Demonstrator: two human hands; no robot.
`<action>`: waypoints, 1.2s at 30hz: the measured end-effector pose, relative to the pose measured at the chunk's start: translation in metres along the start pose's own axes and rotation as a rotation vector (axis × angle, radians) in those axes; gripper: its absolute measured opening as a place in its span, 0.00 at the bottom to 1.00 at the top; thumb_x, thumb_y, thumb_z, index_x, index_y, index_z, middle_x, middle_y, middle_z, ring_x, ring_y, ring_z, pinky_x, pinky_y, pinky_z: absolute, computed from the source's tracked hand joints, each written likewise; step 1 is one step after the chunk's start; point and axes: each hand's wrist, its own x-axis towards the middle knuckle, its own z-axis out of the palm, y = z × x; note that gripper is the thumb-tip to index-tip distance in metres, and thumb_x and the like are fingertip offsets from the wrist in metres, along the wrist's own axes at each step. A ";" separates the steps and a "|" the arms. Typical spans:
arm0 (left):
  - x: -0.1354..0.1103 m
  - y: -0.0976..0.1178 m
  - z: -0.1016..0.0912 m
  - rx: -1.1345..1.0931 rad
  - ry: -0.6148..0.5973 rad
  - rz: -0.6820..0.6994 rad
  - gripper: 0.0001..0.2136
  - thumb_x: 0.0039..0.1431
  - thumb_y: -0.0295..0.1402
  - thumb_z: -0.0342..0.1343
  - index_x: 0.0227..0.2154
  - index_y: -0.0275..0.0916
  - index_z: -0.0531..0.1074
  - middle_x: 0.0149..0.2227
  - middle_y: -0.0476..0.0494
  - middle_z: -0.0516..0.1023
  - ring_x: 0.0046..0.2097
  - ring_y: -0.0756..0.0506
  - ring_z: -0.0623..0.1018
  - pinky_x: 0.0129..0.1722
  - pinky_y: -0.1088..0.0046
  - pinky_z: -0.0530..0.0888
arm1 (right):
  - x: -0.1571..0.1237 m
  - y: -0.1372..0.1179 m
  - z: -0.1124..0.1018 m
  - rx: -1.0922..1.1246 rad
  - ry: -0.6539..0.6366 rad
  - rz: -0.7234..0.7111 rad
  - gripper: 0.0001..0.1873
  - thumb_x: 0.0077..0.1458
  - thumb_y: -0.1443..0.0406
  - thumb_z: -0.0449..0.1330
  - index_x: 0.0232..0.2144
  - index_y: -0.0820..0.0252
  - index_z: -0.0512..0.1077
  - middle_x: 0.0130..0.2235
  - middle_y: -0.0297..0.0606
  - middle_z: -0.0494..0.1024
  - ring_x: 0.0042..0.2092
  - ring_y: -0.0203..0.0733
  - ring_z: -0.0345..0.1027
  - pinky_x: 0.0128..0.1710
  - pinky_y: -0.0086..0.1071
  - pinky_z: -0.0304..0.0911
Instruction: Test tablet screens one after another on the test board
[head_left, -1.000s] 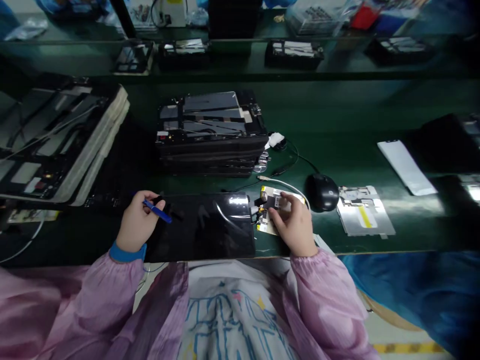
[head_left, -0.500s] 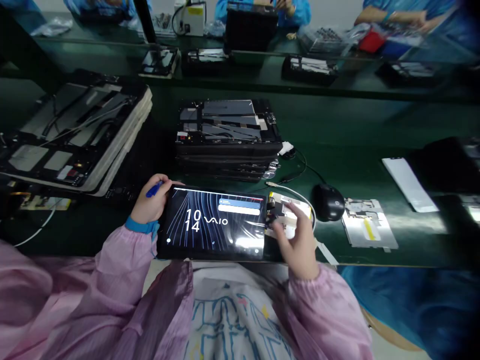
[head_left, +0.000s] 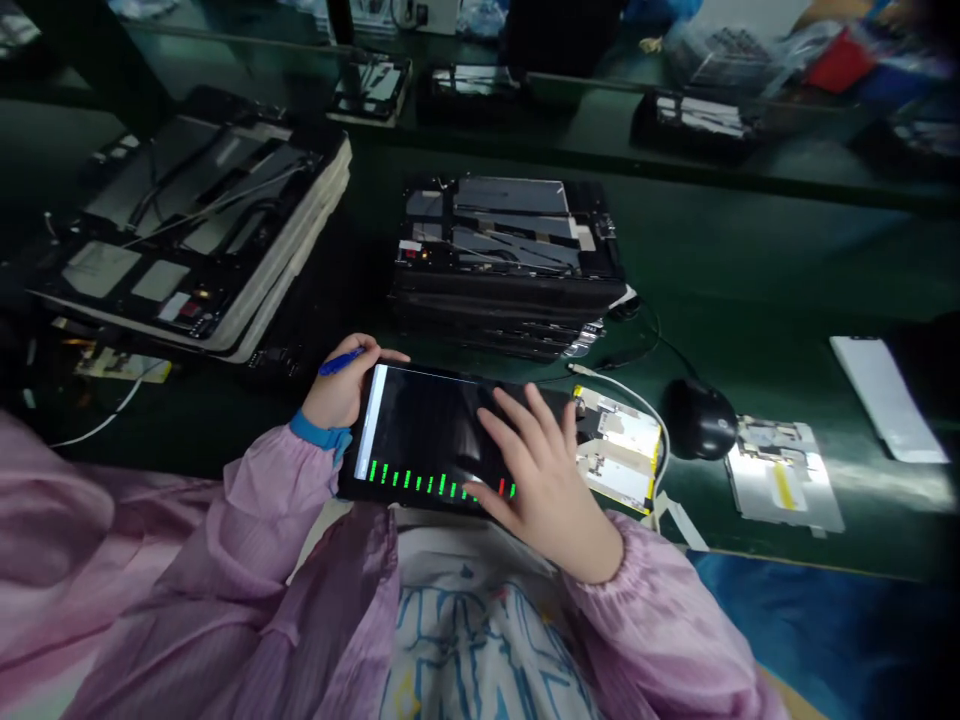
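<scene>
A tablet (head_left: pixel 442 420) lies in front of me, its dark screen showing green bars and one red bar along the lower edge. My left hand (head_left: pixel 341 390) grips its left side, with a blue pen (head_left: pixel 341 362) tucked between the fingers. Over the right half of the screen my right hand (head_left: pixel 544 475) is spread, fingers apart; whether the fingertips touch the glass I cannot tell. Part of the screen is hidden beneath it. Right of the tablet lies a yellow-edged battery pack (head_left: pixel 619 445) with a white cable (head_left: pixel 622 395) curving around it.
A stack of opened tablets (head_left: pixel 510 290) stands behind, and another stack (head_left: pixel 217 230) at the left. A black mouse (head_left: pixel 701 418), a metal plate with a circuit board (head_left: pixel 787 475) and a white strip (head_left: pixel 889 398) lie to the right. A shelf (head_left: pixel 750 165) crosses the back.
The screen went from a lock screen with a clock to a dark display with coloured bars. My right hand moved left from beside the tablet to over its screen. The view shifted.
</scene>
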 end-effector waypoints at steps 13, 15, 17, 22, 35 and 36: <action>-0.004 -0.003 -0.004 -0.193 -0.101 -0.151 0.14 0.51 0.32 0.59 0.29 0.40 0.56 0.32 0.39 0.82 0.31 0.41 0.80 0.35 0.63 0.72 | 0.013 -0.033 0.020 0.018 -0.249 -0.324 0.26 0.52 0.60 0.63 0.54 0.54 0.66 0.65 0.45 0.55 0.67 0.63 0.36 0.59 0.70 0.35; -0.005 -0.003 -0.004 -0.208 -0.106 -0.158 0.13 0.51 0.32 0.59 0.29 0.40 0.56 0.32 0.39 0.82 0.32 0.40 0.80 0.36 0.62 0.72 | 0.010 -0.036 0.023 0.006 -0.231 -0.326 0.24 0.53 0.61 0.63 0.53 0.53 0.67 0.64 0.44 0.57 0.67 0.63 0.38 0.59 0.70 0.37; -0.005 -0.004 -0.004 -0.216 -0.107 -0.157 0.13 0.52 0.31 0.59 0.29 0.40 0.56 0.32 0.39 0.82 0.32 0.40 0.80 0.37 0.62 0.72 | 0.009 -0.037 0.025 0.002 -0.232 -0.332 0.24 0.53 0.62 0.62 0.53 0.52 0.66 0.64 0.41 0.57 0.66 0.63 0.39 0.59 0.70 0.37; -0.005 -0.006 -0.006 -0.229 -0.110 -0.153 0.12 0.52 0.32 0.59 0.30 0.40 0.57 0.33 0.38 0.82 0.32 0.41 0.80 0.37 0.62 0.72 | 0.008 -0.038 0.025 0.006 -0.272 -0.344 0.26 0.55 0.60 0.60 0.56 0.52 0.64 0.65 0.39 0.57 0.67 0.61 0.37 0.60 0.69 0.35; -0.003 -0.002 -0.007 -0.352 -0.047 -0.188 0.09 0.49 0.28 0.59 0.26 0.38 0.61 0.29 0.45 0.79 0.36 0.39 0.80 0.44 0.56 0.72 | 0.106 -0.012 0.017 -0.047 -0.117 -0.134 0.23 0.61 0.58 0.52 0.55 0.63 0.65 0.55 0.47 0.67 0.60 0.55 0.53 0.61 0.57 0.43; -0.002 -0.003 -0.007 -0.354 -0.038 -0.172 0.08 0.49 0.27 0.58 0.26 0.38 0.62 0.27 0.46 0.78 0.36 0.40 0.80 0.43 0.58 0.72 | 0.114 -0.015 0.020 -0.047 -0.125 -0.130 0.21 0.61 0.59 0.51 0.53 0.63 0.67 0.53 0.47 0.69 0.57 0.54 0.55 0.60 0.55 0.44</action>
